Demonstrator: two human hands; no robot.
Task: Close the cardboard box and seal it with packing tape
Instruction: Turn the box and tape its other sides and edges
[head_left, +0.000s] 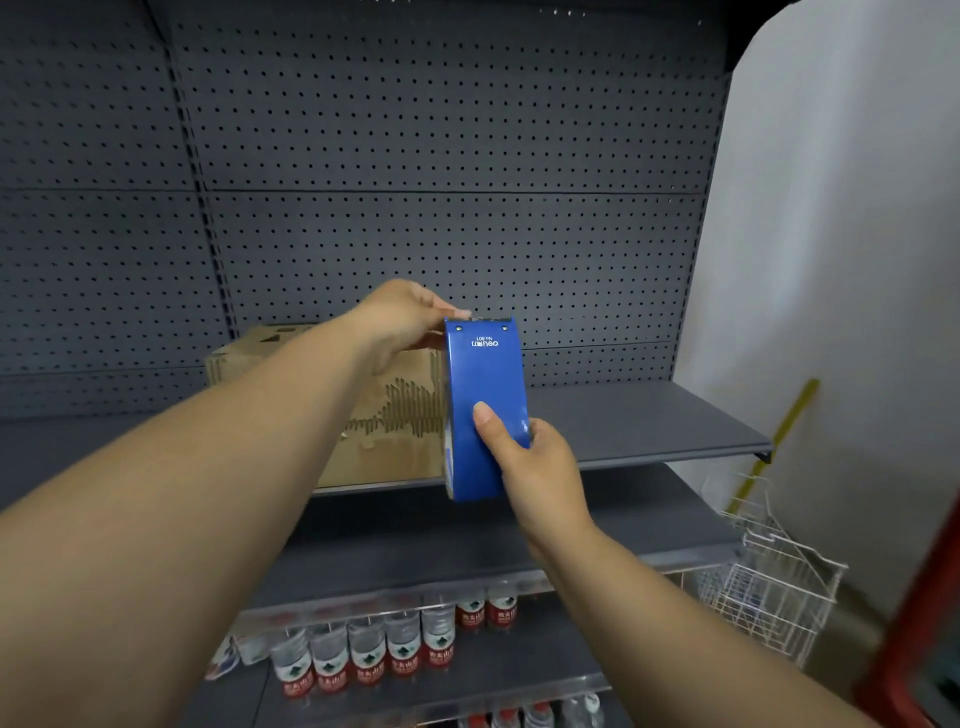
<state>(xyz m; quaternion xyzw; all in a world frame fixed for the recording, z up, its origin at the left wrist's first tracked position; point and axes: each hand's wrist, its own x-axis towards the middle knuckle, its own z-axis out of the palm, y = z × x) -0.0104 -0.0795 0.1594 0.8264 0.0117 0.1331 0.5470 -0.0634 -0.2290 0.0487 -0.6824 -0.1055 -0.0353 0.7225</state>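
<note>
A brown cardboard box (395, 441) stands on the grey shelf (649, 415), its top flaps down. In front of its right end I hold a blue tape dispenser (480, 374) upright. My right hand (524, 457) grips the dispenser's lower part, thumb on its blue face. My left hand (405, 317) reaches over the box and pinches at the dispenser's top edge, where the tape end is too small to make out. My left forearm hides part of the box's front.
A dark pegboard wall (441, 156) backs the shelving. Lower shelves carry several water bottles (369, 654) with red labels. A white wire basket (774, 582) stands at the right beside a pale wall, with a red frame (919, 639) at the far right edge.
</note>
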